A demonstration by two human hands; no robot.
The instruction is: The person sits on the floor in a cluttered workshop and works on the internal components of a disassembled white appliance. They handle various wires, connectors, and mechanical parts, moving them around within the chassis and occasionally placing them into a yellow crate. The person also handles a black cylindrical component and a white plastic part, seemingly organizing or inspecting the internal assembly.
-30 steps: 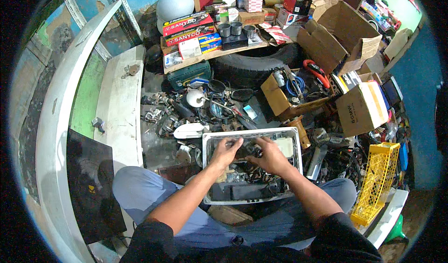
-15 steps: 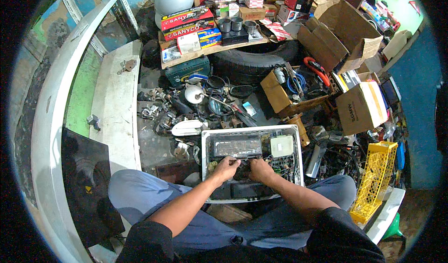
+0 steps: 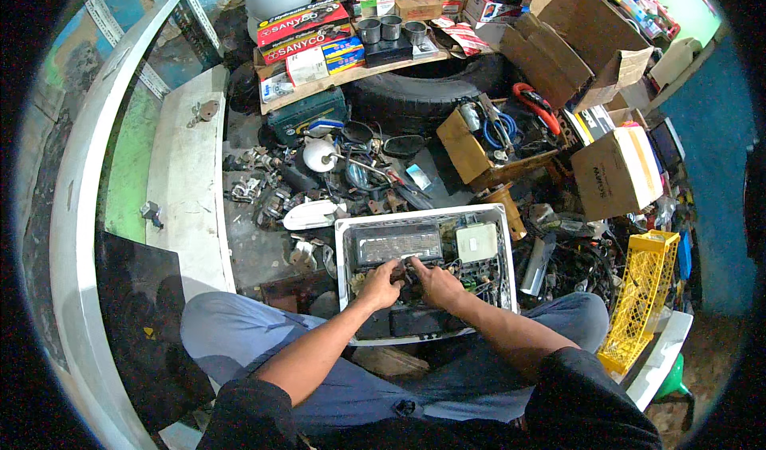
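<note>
A white plastic crate (image 3: 345, 302) sits between my knees with car electrical boxes inside. Both hands are over its middle, close together. My left hand (image 3: 381, 287) has thumb and fingers pinched at a small dark part, too small to make out. Fingers bent inward, my right hand (image 3: 437, 285) meets it there, its index fingertip at the same spot. Just beyond the fingertips lies a black fuse box with a clear-looking lid (image 3: 397, 245). To its right is a pale square-covered box (image 3: 476, 242). A black box (image 3: 423, 322) lies nearer me, below my hands.
Metal car parts and a round white lamp-like piece (image 3: 319, 155) litter the floor ahead. A tire (image 3: 423, 91) lies behind, under a board of boxed parts. Cardboard boxes (image 3: 610, 171) and a yellow plastic basket (image 3: 642, 298) stand right; white panels (image 3: 187, 179) are left.
My hands have drawn closer together, the right one shifting left toward the left hand's fingertips. The whole view has shifted a little, so the surroundings sit slightly higher and farther left.
</note>
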